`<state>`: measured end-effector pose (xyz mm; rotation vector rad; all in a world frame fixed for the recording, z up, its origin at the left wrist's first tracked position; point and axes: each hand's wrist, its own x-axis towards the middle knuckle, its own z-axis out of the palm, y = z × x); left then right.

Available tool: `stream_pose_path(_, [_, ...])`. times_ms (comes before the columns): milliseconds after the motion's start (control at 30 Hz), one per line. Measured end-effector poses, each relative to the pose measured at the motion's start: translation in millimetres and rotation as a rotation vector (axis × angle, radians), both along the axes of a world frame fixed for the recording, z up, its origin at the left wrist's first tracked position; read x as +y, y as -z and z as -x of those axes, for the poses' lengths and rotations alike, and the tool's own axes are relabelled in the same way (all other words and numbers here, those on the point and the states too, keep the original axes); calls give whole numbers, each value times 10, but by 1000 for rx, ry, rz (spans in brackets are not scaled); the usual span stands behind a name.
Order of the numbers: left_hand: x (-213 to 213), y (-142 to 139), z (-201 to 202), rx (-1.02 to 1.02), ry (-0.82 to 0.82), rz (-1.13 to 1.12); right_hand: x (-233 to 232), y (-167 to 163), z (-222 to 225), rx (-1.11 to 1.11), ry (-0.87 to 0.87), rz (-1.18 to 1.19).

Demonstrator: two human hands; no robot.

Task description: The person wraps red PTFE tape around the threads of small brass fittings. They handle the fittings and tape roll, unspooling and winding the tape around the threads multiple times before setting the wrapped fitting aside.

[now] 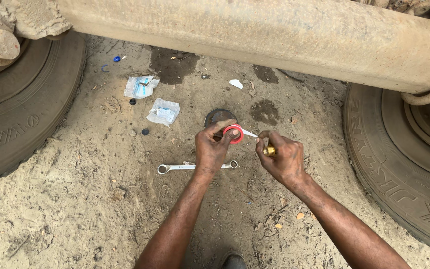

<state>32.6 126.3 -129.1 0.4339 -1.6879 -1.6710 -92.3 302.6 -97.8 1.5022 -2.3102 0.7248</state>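
Left hand (214, 149) fingers clamp a red-rimmed roll of white thread-seal tape (234, 133); right hand (280, 155) fingers pinch a small brass fitting (269, 150). Risk: the taut tape strip (249, 132) snaps, or the fitting drops into the sandy ground (100, 199) and picks up grit.

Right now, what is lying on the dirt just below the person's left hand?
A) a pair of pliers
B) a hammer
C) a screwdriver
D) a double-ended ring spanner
D: a silver double-ended ring spanner lies flat on the sandy ground, partly hidden under the left hand, which holds a red roll of tape; the right hand pinches a small brass fitting.
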Motion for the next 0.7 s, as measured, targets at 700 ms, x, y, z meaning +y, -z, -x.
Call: stream_pose_path(700, [9,-102,12,-273,20,50,-59,-8,57,-1491,151,148])
